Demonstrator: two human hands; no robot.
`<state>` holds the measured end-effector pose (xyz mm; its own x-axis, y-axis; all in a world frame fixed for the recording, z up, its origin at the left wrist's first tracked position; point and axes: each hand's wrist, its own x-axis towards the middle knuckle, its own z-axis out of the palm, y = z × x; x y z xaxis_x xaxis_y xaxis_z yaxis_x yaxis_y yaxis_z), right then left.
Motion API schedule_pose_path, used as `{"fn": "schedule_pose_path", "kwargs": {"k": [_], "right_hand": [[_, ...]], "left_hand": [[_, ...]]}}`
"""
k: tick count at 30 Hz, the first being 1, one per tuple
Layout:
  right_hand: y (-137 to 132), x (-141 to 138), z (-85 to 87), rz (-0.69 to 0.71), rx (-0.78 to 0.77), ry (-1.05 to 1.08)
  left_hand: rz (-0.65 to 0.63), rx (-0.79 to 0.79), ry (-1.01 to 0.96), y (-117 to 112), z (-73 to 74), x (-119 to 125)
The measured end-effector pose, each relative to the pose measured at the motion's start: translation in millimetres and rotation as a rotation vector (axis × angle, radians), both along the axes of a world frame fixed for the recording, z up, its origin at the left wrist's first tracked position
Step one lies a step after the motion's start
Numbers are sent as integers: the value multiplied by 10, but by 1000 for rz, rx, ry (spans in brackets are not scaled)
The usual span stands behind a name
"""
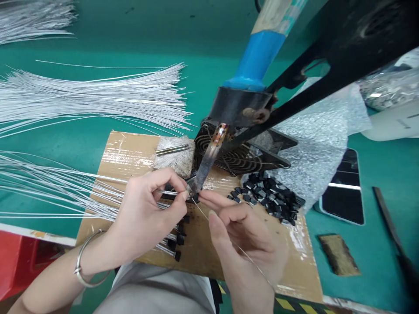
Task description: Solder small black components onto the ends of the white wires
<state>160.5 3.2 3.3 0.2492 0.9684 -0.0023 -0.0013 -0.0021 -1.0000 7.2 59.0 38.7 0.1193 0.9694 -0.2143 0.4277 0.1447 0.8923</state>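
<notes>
My left hand (147, 213) is closed in a pinch on a thin white wire, its fingertips just beside the tip of a blue-handled soldering iron (253, 56). A black clamp on an arm holds the iron pointing down. In my right hand (245, 240) a thin solder wire (250, 259) runs between thumb and fingers, its end reaching the iron's tip. The joint at the tip is too small to make out. Under my left hand lie several white wires with black connectors (176, 239) on their ends. Loose black connectors (271, 196) are heaped to the right.
A cardboard sheet (127, 150) covers the work spot on the green table. Behind the iron stands a black fan (252, 159), beside a wrapped block (175, 163). White wires (98, 93) lie left; bubble wrap (321, 135), a phone (343, 187) and a sponge (338, 255) lie right.
</notes>
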Motion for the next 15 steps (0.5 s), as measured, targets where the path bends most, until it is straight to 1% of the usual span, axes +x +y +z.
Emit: {"fn": "schedule_pose_path", "kwargs": {"k": [9,13,15], "right_hand": [[-12,-14,-14,2,7,5],[-21,-27,-8,-40,-41,28],[-18,-25,-11,-37,-41,26]], "left_hand": [[4,14,11,-11,-15,3],[4,2,5,-5,-16,5],[0,0,4,-7,-15,5]]}}
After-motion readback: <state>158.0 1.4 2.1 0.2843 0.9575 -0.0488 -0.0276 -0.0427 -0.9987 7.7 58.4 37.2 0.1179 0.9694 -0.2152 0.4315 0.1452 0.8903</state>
